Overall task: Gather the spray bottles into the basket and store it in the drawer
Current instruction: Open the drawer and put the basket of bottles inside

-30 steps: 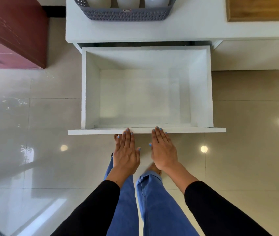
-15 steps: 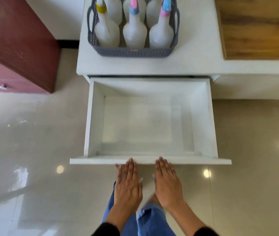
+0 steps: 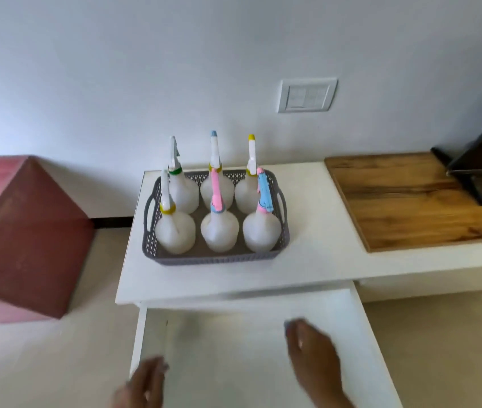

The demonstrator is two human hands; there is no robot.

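Grey plastic basket (image 3: pixel 215 257) is seen on the white bench (image 3: pixel 316 260), six spray bottles (image 3: pixel 219 231) upright inside. Below, the drawer (image 3: pixel 360 325) is pulled out; left hand (image 3: pixel 142 387) and right hand (image 3: pixel 313 351), blurred, apparently spread and holding nothing.

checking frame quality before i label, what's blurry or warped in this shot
Head view: both hands, left hand and right hand, are smeared by motion blur over the open white drawer; the grey plastic lattice basket of white spray bottles is only slightly soft; wide-angle distortion tilts the wooden board.
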